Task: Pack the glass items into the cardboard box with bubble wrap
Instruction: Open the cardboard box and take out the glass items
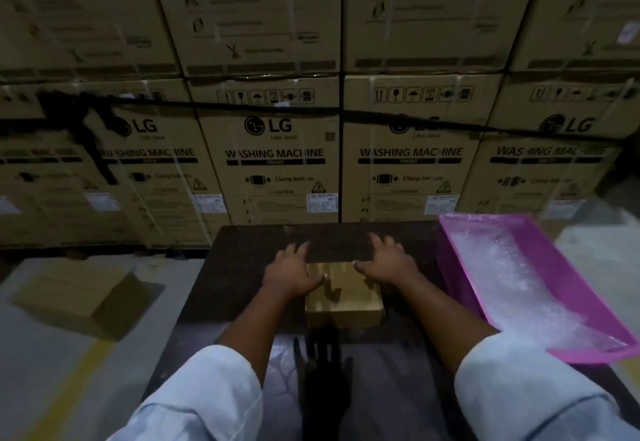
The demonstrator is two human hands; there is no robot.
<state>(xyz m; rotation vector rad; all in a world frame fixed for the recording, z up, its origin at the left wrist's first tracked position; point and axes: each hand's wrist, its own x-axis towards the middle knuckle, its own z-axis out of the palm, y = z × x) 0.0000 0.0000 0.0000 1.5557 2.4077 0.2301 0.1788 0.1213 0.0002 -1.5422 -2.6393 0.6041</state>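
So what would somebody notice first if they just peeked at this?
Probably the bright pink tray of shiny bubble wrap at the table's right edge. Next, the two hands, left and right, spread flat over a small cardboard box in the middle of the dark table. Behind stands a wall of big washing machine cartons.

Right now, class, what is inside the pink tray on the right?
The pink tray holds clear bubble wrap, which fills most of its floor. Whether anything lies beneath the wrap cannot be seen; no glass items show.
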